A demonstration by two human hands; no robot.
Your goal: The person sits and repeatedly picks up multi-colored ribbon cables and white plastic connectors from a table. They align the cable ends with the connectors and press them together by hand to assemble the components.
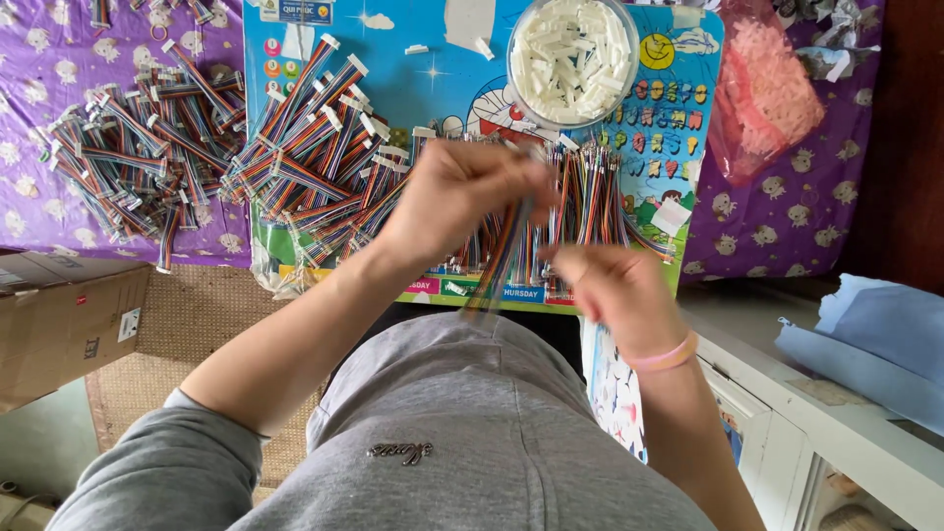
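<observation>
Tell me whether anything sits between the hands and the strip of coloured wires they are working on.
Nothing visible does. The left hand grips the top of the multicoloured wire strip, and the right hand touches it lower down. The strip hangs clear above the board.

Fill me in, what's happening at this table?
A person holds a multicoloured ribbon wire strip between both hands: left hand grips its upper end, right hand the lower part. Finished wire bundles lie piled to the left, loose wires lie ahead, and a bowl of white connectors sits beyond.
</observation>
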